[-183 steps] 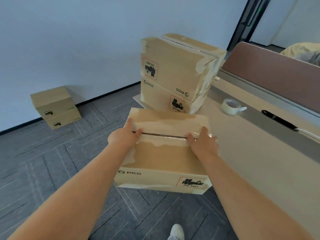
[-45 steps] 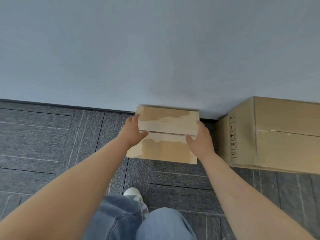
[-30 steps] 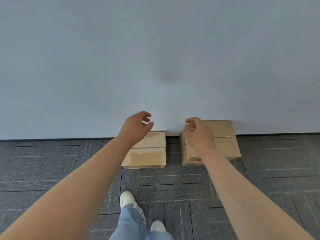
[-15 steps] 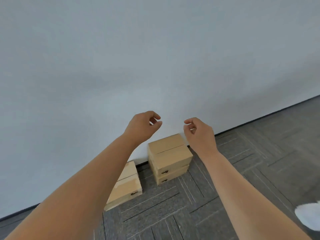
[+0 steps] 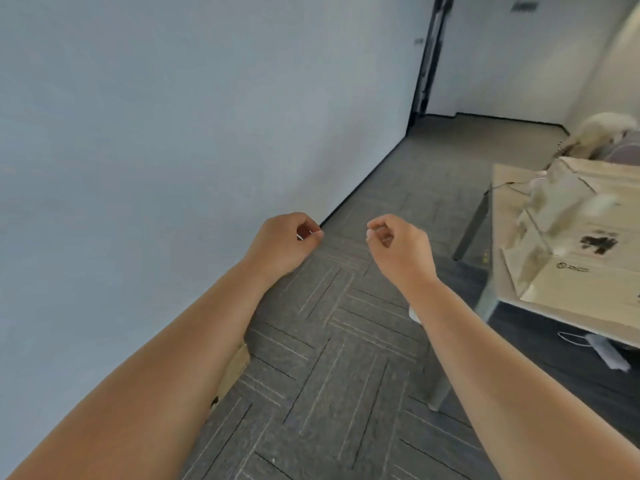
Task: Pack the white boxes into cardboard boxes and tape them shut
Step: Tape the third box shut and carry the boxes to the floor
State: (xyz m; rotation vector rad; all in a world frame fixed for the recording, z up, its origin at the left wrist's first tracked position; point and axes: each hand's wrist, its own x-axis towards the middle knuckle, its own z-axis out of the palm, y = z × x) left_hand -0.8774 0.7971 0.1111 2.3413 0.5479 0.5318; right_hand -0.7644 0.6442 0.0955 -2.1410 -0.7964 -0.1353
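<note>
My left hand (image 5: 284, 242) and my right hand (image 5: 401, 245) hang in front of me over the carpet, both with fingers loosely curled and nothing in them. Stacked cardboard boxes (image 5: 575, 244) with black print stand on the desk (image 5: 502, 188) at the right, blurred by motion. A corner of a cardboard box on the floor (image 5: 237, 367) shows just beyond my left forearm, against the wall; the rest of it is hidden. No white boxes are in view.
A grey wall (image 5: 173, 133) runs along the left. Grey patterned carpet (image 5: 346, 358) stretches ahead to a dark door frame (image 5: 426, 64). A desk leg (image 5: 440, 393) stands near my right forearm. A white mask (image 5: 595, 348) lies on the floor under the desk.
The view has swung right, away from the boxes set down by the wall, toward the desk. Both hands stay empty and have curled in more.
</note>
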